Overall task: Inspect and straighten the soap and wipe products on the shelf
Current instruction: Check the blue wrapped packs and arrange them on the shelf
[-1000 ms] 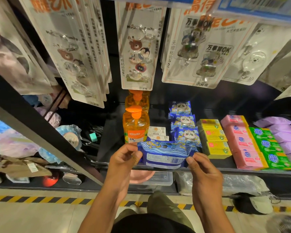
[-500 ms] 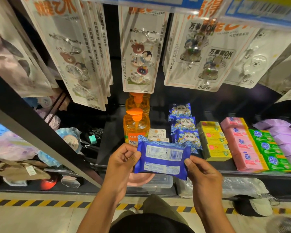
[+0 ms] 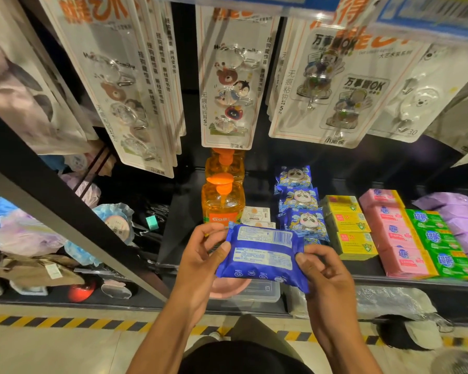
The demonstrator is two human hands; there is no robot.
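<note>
At the centre of the frame we hold a blue wipe pack (image 3: 262, 255) by its two short ends, barcode side facing us. Our left hand (image 3: 200, 260) pinches the left end with the thumb on top. Our right hand (image 3: 324, 271) grips the right end with curled fingers. The pack is off the shelf (image 3: 389, 280), in front of its edge, just below the row of panda packs (image 3: 300, 220). Orange soap bottles (image 3: 222, 203) stand to its upper left. Yellow boxes (image 3: 346, 228), pink boxes (image 3: 397, 238) and green boxes (image 3: 438, 238) sit in rows at right.
</note>
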